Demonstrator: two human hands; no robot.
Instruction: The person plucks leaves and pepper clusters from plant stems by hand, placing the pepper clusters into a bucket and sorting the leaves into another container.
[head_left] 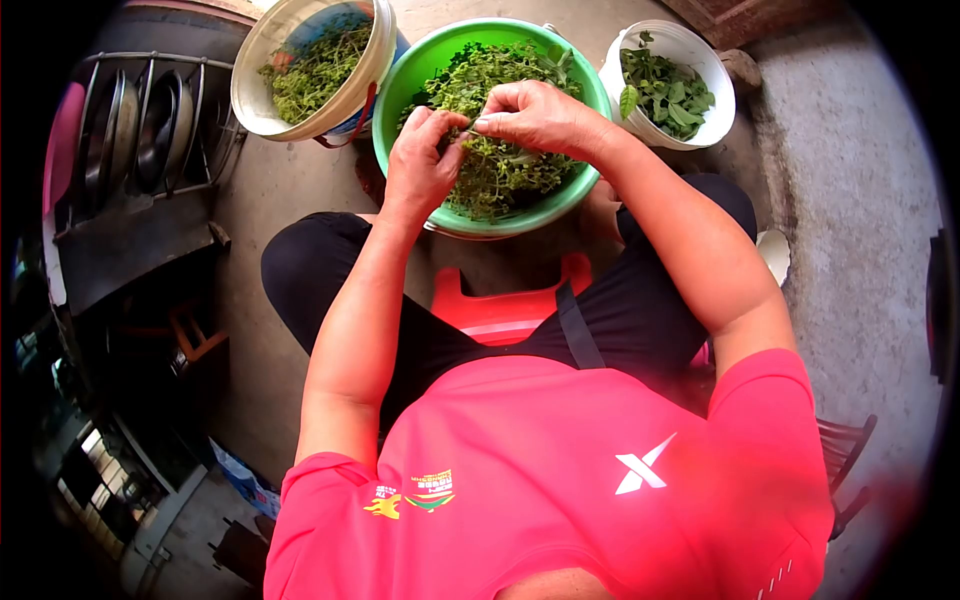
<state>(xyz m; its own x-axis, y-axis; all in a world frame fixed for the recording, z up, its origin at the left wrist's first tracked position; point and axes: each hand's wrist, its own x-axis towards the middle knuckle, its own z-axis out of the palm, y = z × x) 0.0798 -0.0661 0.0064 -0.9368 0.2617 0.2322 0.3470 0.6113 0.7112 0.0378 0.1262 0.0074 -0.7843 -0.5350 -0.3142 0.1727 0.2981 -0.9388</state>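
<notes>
Sprig is above the tub, a bit L of its ctr, btwn L hand & R hand, both grips pinched on it, neither nearer; long axis too small to tell. Herbs lie below, wrists cross tub's rim, w/ bucket off tub's L, pail off its R.

Kitchen: pans in a rack
</notes>
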